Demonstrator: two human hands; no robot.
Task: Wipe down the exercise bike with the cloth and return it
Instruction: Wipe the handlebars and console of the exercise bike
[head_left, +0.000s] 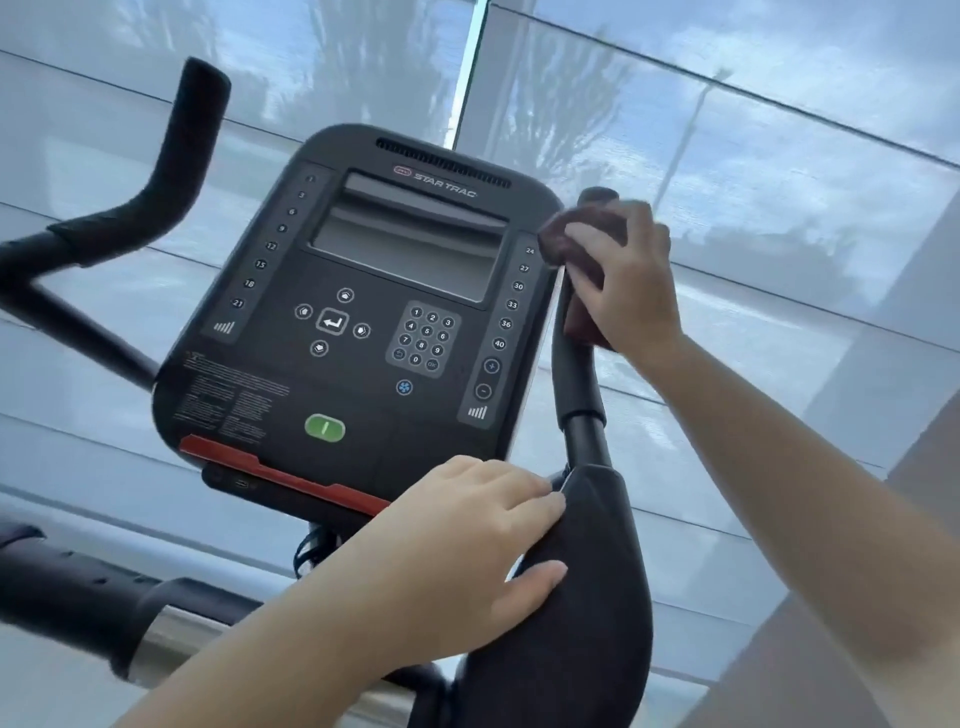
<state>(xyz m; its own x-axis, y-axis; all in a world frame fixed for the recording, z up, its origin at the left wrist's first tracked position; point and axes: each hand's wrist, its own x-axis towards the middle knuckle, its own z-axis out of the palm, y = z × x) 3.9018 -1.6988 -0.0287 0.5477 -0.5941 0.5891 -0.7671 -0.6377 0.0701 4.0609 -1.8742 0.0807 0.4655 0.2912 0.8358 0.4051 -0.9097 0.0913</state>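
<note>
1. Cloth (584, 244): dark reddish-brown, bunched, pressed against the upright right handlebar grip (574, 364) near its top, just beside the console's right edge.
2. Right hand (631, 278): fingers wrapped around the cloth and the grip, clamping the cloth to the bar; slight motion blur.
3. Left hand (457, 551): palm down, fingers spread loosely over the padded armrest (582, 597) at the bike's lower right, thumb along its near side; resting flat, nothing in it.
4. Console (363, 312): black, "STAR TRAC" above a blank screen, arrow keys and number keypad below, green button (324, 427) near the bottom edge, red strip (280, 475) along the bottom-left edge.
5. Left handlebar (171, 156): black, curves up at the console's left, untouched.
6. Behind: pale window blinds (727, 130) with blurred tree shapes.
</note>
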